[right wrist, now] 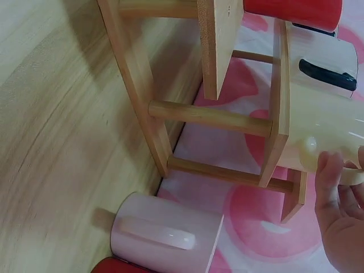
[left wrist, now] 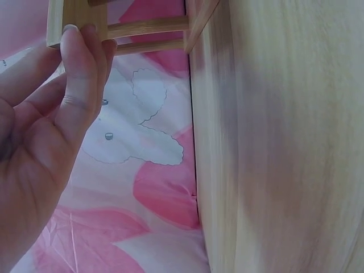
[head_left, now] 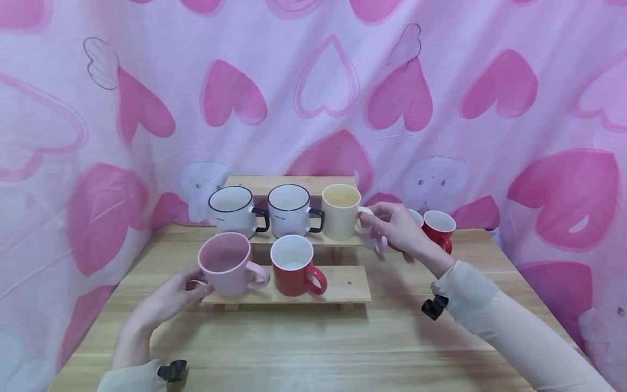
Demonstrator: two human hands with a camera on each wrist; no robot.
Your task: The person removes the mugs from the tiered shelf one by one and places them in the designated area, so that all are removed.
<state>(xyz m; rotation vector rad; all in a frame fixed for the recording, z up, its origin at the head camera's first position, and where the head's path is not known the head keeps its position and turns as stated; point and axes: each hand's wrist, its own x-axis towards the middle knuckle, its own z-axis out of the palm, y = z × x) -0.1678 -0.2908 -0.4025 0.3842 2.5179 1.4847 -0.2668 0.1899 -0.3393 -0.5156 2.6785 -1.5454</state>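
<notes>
A tiered wooden rack [head_left: 360, 280] holds several mugs. My right hand [head_left: 399, 228] pinches the handle of a cream mug [head_left: 338, 220], which stands upright at the right end of the middle tier. Beside it on that tier are two white mugs with black rims and handles, one in the middle [head_left: 289, 215] and one at the left [head_left: 232, 215]. The front tier bears a pink mug [head_left: 222, 280] and a red mug [head_left: 289, 277]. Left of the pink mug, my left hand [head_left: 168, 296] grips the end of the front board [left wrist: 91, 20] between thumb and fingers.
On the wooden table [head_left: 303, 348], right of the rack, stand another red mug [head_left: 436, 234] and a second pink mug [right wrist: 165, 230], partly behind my right hand in the head view. A pink heart-patterned curtain [head_left: 323, 120] hangs behind the table.
</notes>
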